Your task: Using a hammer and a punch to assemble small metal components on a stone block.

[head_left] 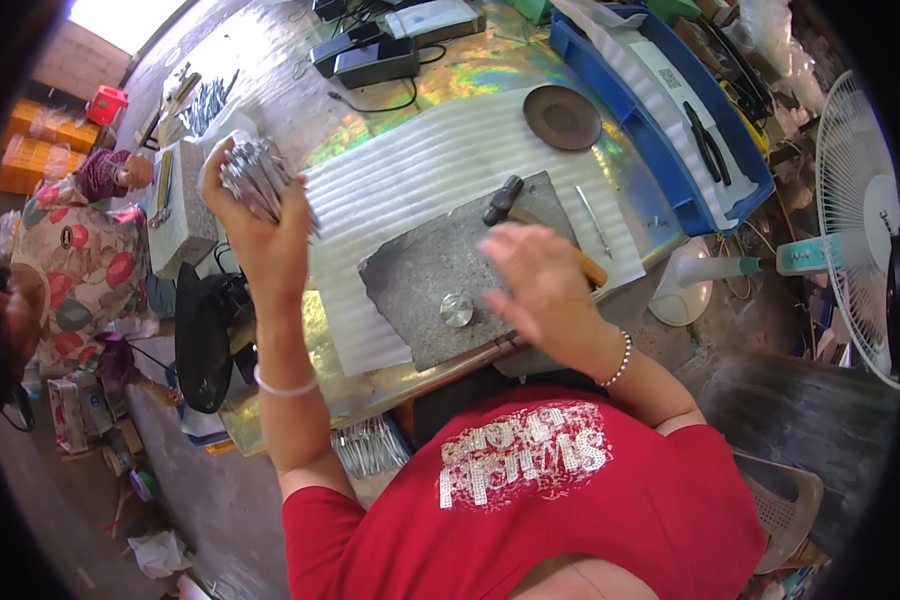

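Observation:
My left hand (268,225) is raised over the left side of the table, its fingers wrapped round a bundle of thin silvery metal pieces (254,178). Over the right part of a grey stone slab (400,275) is my right hand (535,280), fingers stretched out and thumb apart, with nothing seen in it. A hammer (503,200) lies on the slab, the middle of its wooden handle partly hidden behind that hand. Close to the slab's near edge sits a small round shiny metal piece (457,310). A thin metal rod (592,220) lies right of the hammer.
White foam sheet (355,190) lies under the slab, with a brown round disc (562,117) on it. A blue tray (660,180) holding black pliers (707,145) is at the right, near a fan (850,240). Another person (80,260) sits at the left by a stone block (182,220).

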Available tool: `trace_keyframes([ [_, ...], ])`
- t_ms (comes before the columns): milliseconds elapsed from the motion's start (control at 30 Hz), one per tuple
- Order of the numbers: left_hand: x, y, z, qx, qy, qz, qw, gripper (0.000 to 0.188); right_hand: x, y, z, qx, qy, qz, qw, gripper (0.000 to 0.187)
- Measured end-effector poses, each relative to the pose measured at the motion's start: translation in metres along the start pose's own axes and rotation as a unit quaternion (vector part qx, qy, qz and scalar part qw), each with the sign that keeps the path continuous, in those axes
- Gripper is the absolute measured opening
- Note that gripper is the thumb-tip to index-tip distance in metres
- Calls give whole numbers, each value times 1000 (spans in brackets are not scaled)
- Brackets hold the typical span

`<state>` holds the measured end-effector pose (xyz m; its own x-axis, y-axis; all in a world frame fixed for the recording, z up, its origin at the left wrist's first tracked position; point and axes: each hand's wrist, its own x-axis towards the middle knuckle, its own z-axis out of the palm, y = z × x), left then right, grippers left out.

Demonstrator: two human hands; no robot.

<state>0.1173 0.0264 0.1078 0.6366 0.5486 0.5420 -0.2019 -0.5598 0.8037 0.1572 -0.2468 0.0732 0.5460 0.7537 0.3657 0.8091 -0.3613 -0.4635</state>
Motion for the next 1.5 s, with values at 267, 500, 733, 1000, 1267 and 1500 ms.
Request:
trace_keyframes([
  [267, -95, 21, 38, -106, 6, 97, 990, 68, -7, -7, 45, -75, -30, -90, 993, 32],
  [500, -133, -1, 50, -107, 22, 150, 983, 68, -4, -19, 14, 133, -27, 8, 991, 56],
  [733, -152, -8, 52, -213, -35, 97, 972, 76, 16, -45, 43, 298, -43, 13, 954, 93],
  [1000, -139, 4, 48, -129, -36, -50, 990, 68, 22, -47, 54, 306, -50, 99, 946, 87],
  [1267, -150, 6, 38, -148, -37, -97, 984, 60, 20, -51, 25, 256, -109, 21, 960, 90],
  [1500, -125, 42, 3, -416, -268, -397, 772, 72, 16, -41, -29, -52, -106, -195, 974, 54],
])
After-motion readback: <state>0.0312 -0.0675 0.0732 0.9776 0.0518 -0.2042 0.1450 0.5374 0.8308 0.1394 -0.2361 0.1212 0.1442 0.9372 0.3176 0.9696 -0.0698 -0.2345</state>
